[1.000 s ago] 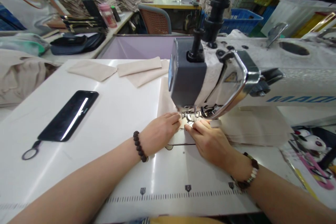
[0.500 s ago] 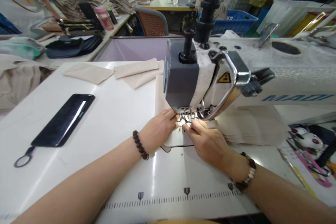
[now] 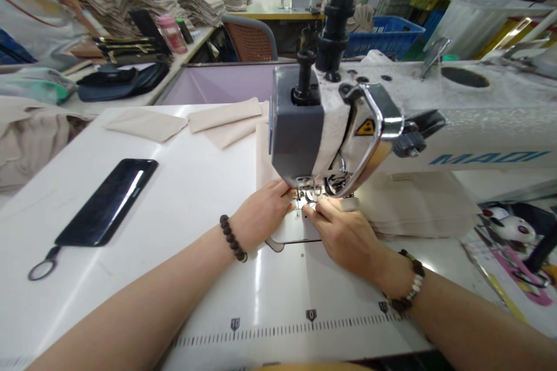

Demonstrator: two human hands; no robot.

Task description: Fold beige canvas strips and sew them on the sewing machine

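In front of the sewing machine [image 3: 300, 122], the left hand [image 3: 265, 220] and right hand [image 3: 343, 237] press beige fabric [image 3: 265, 156] against the white table [image 3: 183, 208].

We have a flat strip of pale beige woven cloth [image 3: 264, 153] lying just ahead of our left grip [image 3: 265, 220], stretching back away from it, smooth and unwrinkled. Just beyond our right grip [image 3: 343, 237], a small folded edge of beige cloth [image 3: 350, 204] shows, close against it.

We are looking from head height, facing forward and down across the counter [image 3: 187, 197], close above the left hand [image 3: 263, 223] and right hand [image 3: 343, 237] at the sewing machine [image 3: 300, 127], with the workshop [image 3: 256, 11] stretching away past the far edge.
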